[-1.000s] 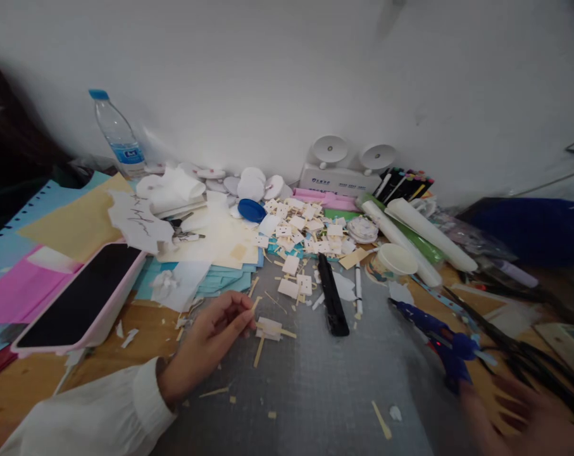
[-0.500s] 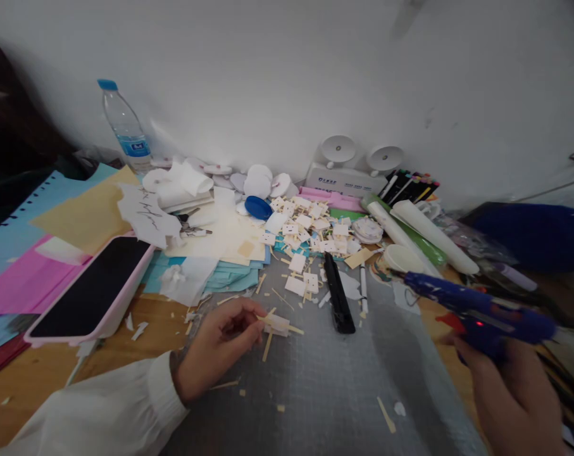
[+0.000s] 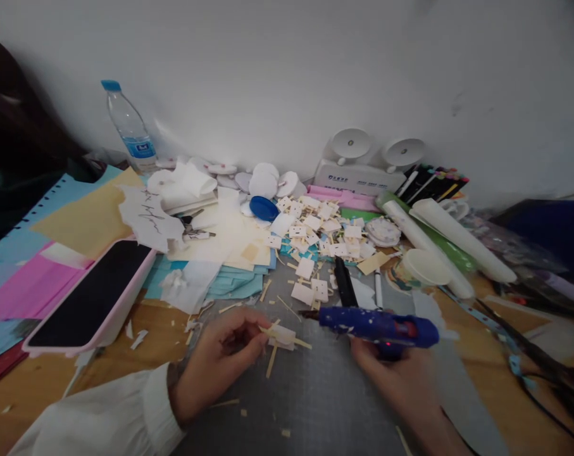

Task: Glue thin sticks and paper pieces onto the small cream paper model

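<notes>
My left hand [image 3: 223,354] pinches a small cream-coloured paper piece with thin sticks [image 3: 281,335] just above the grey cutting mat [image 3: 324,392]. My right hand [image 3: 400,380] grips a blue glue gun [image 3: 376,326] held level, its nozzle pointing left and ending just right of the paper piece. A heap of small white and cream squares [image 3: 315,231] lies behind the mat. A black bar-shaped tool [image 3: 344,283] and a white pen [image 3: 378,288] lie beyond the glue gun.
A phone in a pink case [image 3: 92,294] rests at left on coloured paper sheets [image 3: 40,253]. A water bottle [image 3: 131,126] stands by the wall. White rolls [image 3: 462,237], a paper cup [image 3: 422,266], markers [image 3: 433,180] and black cables [image 3: 543,367] crowd the right side.
My right hand picked up the glue gun from the right of the mat and carried it left, up to the paper piece. My left hand kept its pinch.
</notes>
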The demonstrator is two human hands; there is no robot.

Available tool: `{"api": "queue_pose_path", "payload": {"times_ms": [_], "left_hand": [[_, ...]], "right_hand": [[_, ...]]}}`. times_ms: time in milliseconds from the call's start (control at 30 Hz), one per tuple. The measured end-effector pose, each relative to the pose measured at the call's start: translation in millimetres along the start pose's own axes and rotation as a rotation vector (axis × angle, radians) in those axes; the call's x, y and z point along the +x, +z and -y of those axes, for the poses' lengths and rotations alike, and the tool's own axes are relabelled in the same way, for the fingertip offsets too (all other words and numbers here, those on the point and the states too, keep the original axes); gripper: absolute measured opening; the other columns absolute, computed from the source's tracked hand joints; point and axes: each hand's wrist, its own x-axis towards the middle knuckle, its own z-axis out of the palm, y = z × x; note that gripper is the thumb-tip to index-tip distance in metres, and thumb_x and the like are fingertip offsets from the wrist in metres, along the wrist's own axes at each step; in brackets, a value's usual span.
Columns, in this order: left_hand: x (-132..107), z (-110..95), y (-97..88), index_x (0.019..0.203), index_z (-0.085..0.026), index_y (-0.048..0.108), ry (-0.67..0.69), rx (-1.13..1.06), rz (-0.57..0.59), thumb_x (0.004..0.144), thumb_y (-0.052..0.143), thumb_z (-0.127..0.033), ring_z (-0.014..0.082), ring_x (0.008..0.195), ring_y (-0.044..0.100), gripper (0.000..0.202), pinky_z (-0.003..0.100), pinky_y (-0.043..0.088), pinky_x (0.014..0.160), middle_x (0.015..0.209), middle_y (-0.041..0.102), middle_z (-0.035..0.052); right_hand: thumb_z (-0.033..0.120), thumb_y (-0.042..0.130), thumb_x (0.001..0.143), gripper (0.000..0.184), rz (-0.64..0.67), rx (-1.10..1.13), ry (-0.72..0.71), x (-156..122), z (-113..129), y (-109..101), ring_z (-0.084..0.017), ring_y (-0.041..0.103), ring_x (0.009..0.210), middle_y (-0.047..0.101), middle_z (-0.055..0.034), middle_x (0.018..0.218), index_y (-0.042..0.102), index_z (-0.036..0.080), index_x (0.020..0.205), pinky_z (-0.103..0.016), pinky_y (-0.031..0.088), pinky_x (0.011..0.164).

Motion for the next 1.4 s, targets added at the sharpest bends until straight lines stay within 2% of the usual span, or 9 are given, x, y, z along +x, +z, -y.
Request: {"api": "queue_pose_path", "payload": {"times_ms": [133, 400, 767, 1100, 1400], "left_hand": [[-1, -1, 1.0, 0.087, -0.015, 0.063, -0.041, 0.018, 0.021, 0.08, 0.059, -0.029, 0.0103, 0.05, 0.051, 0.017, 0.02, 0.041, 0.047, 0.059, 0.059, -0.0001], [-1, -1, 2.5, 0.087, -0.015, 0.062, -0.046, 0.0, 0.04, 0.079, 0.059, -0.029, 0.0097, 0.049, 0.051, 0.017, 0.019, 0.04, 0.046, 0.059, 0.06, 0.0002], [-2, -4, 3.3, 0.087, -0.012, 0.064, -0.065, 0.008, 0.031, 0.079, 0.059, -0.029, 0.0088, 0.05, 0.05, 0.019, 0.017, 0.04, 0.047, 0.058, 0.057, -0.0008], [-3, -2, 3.7, 0.087, -0.013, 0.063, -0.063, -0.025, 0.043, 0.079, 0.06, -0.026, 0.0082, 0.049, 0.051, 0.016, 0.017, 0.04, 0.047, 0.058, 0.06, -0.0004], [-2, -2, 4.1, 0.086, -0.012, 0.064, -0.068, -0.045, 0.049, 0.078, 0.06, -0.027, 0.0083, 0.047, 0.051, 0.017, 0.018, 0.041, 0.046, 0.058, 0.061, 0.0007]], "right_hand": [[0.026, 0.06, 0.068, 0.01, 0.162, -0.062, -0.099, -4, -15, 1, -0.015, 0.053, 0.041, 0.052, 0.0064, 0.047, 0.05, 0.024, 0.068, -0.025, 0.043, 0.041], [0.032, 0.06, 0.07, 0.014, 0.207, -0.234, -0.162, -5, -20, 1, -0.013, 0.053, 0.039, 0.053, 0.0076, 0.048, 0.051, 0.023, 0.07, -0.024, 0.042, 0.043], [0.031, 0.058, 0.07, 0.009, 0.165, -0.317, -0.216, -5, -19, 0, -0.013, 0.055, 0.039, 0.055, 0.0083, 0.047, 0.054, 0.023, 0.074, -0.023, 0.041, 0.043], [0.032, 0.058, 0.07, 0.011, 0.14, -0.352, -0.272, -5, -19, 1, -0.014, 0.056, 0.041, 0.056, 0.0069, 0.048, 0.055, 0.022, 0.072, -0.023, 0.041, 0.044], [0.03, 0.058, 0.072, 0.008, 0.183, -0.3, -0.267, -6, -19, 2, -0.014, 0.057, 0.045, 0.056, 0.0059, 0.051, 0.054, 0.023, 0.07, -0.022, 0.04, 0.043]]}}
